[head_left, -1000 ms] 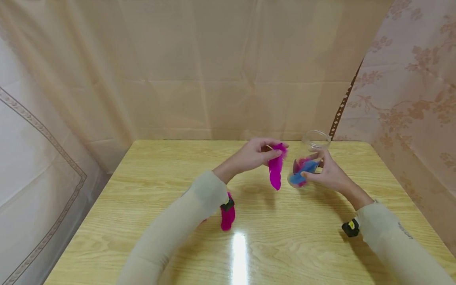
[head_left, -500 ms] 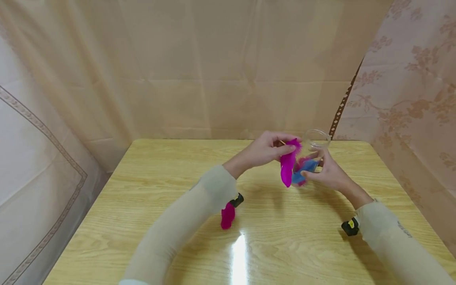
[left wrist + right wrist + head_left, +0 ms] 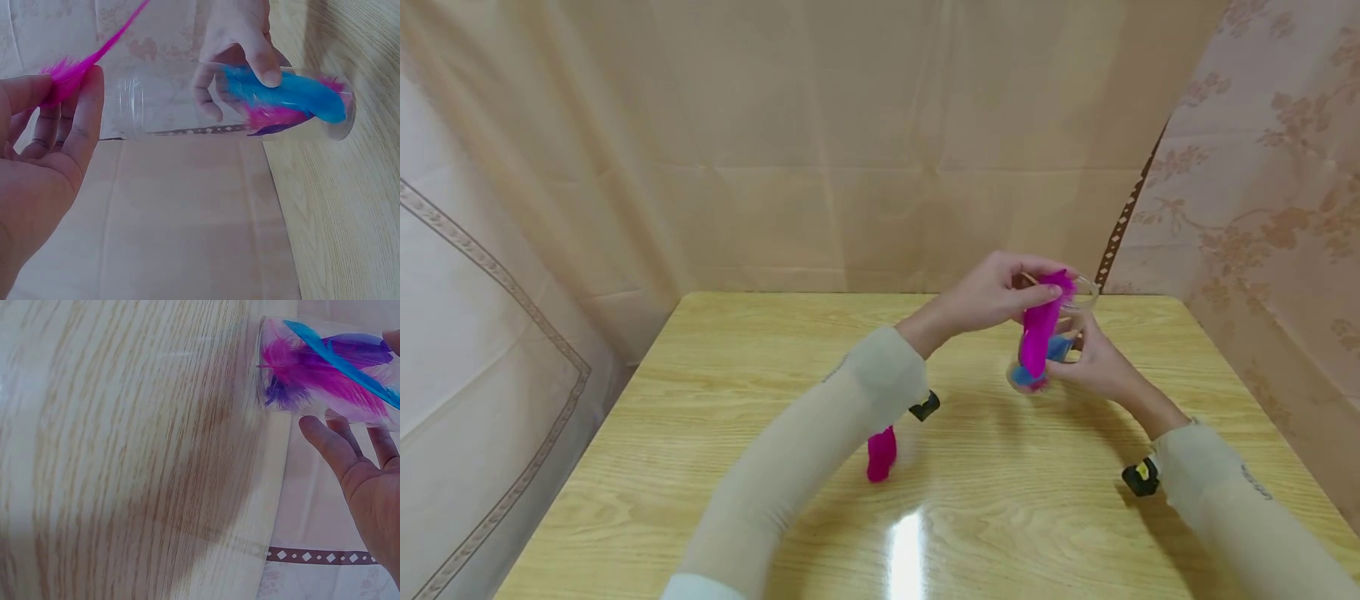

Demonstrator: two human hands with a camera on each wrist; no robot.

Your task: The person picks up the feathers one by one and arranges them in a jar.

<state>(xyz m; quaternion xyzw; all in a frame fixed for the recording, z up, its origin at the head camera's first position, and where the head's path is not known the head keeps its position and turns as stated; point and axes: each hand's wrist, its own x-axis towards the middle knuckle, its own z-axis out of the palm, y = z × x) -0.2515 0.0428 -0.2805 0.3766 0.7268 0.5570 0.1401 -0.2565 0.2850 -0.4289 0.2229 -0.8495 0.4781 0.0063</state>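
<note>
I see the feather (image 3: 1040,333) right of centre in the head view, pinched by my left hand (image 3: 990,292), hanging before the jar (image 3: 172,103). My right hand (image 3: 1101,362) grips the jar. I'd lift the feather's tip clear of the mouth (image 3: 128,107), then feed it in gently, jar steady.

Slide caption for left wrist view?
Left hand pinches a pink feather near a clear jar of feathers held by the right hand.
</note>
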